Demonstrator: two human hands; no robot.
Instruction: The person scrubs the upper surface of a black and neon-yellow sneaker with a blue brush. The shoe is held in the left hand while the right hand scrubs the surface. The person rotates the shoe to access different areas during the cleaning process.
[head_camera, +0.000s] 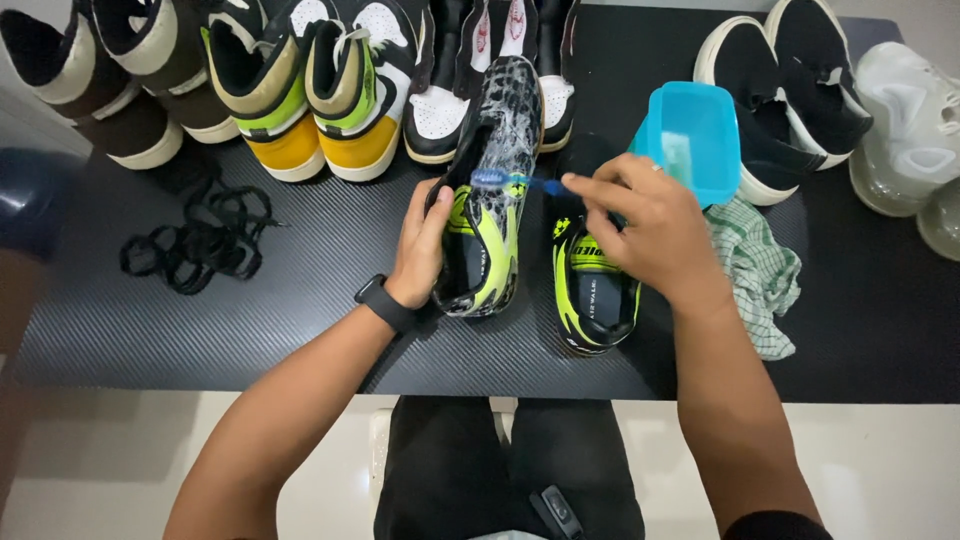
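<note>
Hands: left (420, 245) gripping soapy shoe (490, 190), right (650, 225) pinching toothbrush (510, 181), over black ribbed table (200, 330).

Shoe-cleaning workspace: sneakers (300, 90) lined along black table (200, 320)

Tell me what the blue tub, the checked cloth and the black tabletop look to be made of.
Blue rectangular tub: probably plastic, smooth, slightly translucent, with rounded moulded corners. Green-and-white checked cloth: soft woven fabric, crumpled into folds. Black tabletop: a fine diagonal weave pattern with a dull sheen, like carbon-fibre-look vinyl or laminate; which one cannot be told.
</note>
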